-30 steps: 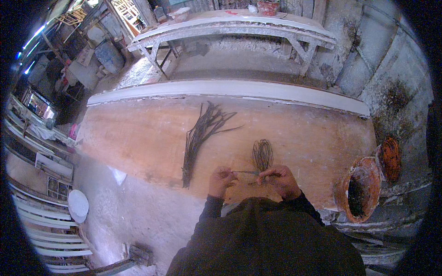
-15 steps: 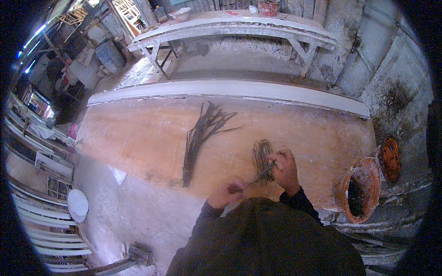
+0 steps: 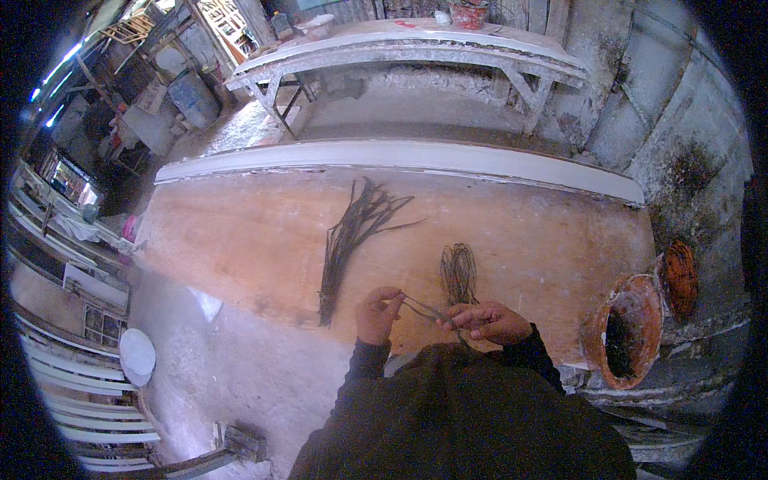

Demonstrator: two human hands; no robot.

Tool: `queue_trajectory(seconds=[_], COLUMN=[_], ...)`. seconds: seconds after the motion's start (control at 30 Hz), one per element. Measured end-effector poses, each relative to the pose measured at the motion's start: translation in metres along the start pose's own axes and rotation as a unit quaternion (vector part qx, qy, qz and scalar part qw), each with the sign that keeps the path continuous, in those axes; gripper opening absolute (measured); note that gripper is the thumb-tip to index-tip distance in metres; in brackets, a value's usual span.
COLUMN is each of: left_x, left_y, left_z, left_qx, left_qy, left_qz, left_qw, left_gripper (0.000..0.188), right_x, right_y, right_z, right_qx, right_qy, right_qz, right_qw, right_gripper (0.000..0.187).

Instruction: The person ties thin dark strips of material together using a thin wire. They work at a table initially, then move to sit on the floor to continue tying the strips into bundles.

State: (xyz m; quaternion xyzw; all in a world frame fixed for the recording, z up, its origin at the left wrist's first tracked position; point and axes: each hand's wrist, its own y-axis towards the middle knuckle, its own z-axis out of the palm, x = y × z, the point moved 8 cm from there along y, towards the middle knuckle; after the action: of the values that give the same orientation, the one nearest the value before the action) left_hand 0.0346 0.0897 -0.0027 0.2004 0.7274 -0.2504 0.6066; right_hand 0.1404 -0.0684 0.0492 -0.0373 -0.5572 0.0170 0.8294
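Note:
A thin dark fibre strand (image 3: 422, 308) stretches between my two hands over the near edge of the table. My left hand (image 3: 376, 317) pinches its left end, which looks like a narrow loop. My right hand (image 3: 492, 322) grips the strand farther right with thumb and fingers, and part of it hangs toward my dark clothing. Just beyond my right hand lies a looped bundle of dark strands (image 3: 458, 268), its near end partly hidden by that hand. Left of it rests a long bundle of dark strips (image 3: 342, 248), its far end fanned out.
The wooden tabletop (image 3: 240, 232) has a white raised board (image 3: 400, 154) along its far edge. At the right stands a crusted orange bucket (image 3: 632, 332), beside another orange container (image 3: 678, 280). A long white bench (image 3: 416, 50) is farther back. White slats (image 3: 100, 416) lie at lower left.
My left hand has risen and moved away from my body. My right hand has come down nearer me, off the looped bundle, and the strand now spans the gap.

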Motion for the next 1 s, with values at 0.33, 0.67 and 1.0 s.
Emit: queue_trajectory(seconds=[0.33, 0.67, 1.0], left_x=[0.019, 0.014, -0.016], left_y=[-0.004, -0.049, 0.006], left_z=[0.028, 0.064, -0.006], left_qx=[0.095, 0.420, 0.014], left_qy=[0.123, -0.167, 0.062], left_qz=[0.088, -0.061, 0.084], left_qw=[0.984, 0.890, 0.994], left_gripper=[0.010, 0.009, 0.009], right_x=[-0.012, 0.023, 0.002], right_y=[0.003, -0.018, -0.002], right_z=[-0.042, -0.076, -0.032], right_qx=[-0.196, -0.449, -0.040], right_qy=[-0.013, -0.477, -0.132], right_qz=[-0.040, -0.114, -0.045], right_qw=[0.980, 0.747, 0.989], right_gripper=[0.010, 0.011, 0.017])
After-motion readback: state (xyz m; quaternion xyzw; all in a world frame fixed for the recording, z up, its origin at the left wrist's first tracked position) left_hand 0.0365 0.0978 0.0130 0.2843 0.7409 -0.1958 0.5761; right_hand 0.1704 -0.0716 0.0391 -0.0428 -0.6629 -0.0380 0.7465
